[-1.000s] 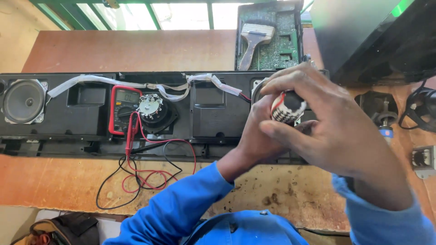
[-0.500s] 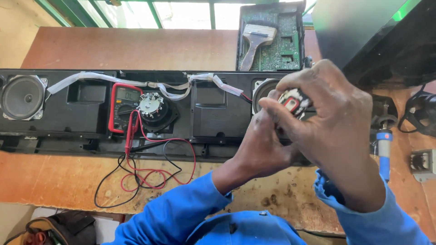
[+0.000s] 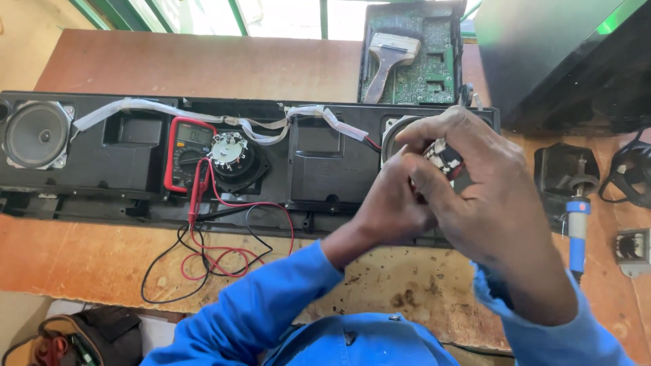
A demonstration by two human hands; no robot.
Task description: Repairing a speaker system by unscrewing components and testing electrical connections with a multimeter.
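Observation:
Both my hands meet over the right part of a long black speaker bar [image 3: 135, 190] that lies open on a wooden table [image 3: 81, 251]. My right hand [image 3: 488, 196] curls around a small speaker driver [image 3: 444, 157] with a black-and-white magnet end. My left hand [image 3: 390, 203] presses against the same driver from the left, fingers closed on it. An empty round driver opening [image 3: 392, 132] shows just behind the hands. Another driver [image 3: 230, 152] sits in the bar's middle, and a cone speaker [image 3: 35, 134] at its left end.
A red multimeter [image 3: 182, 152] rests in the bar, its red and black leads [image 3: 217, 254] trailing onto the table. A green circuit board [image 3: 413, 61] with a brush [image 3: 386, 57] lies at the back. A blue-handled soldering iron [image 3: 576, 234] lies at right, beside a black case [image 3: 563, 61].
The view has shifted a little. My hands have turned the small driver between them, and the right hand now covers more of it.

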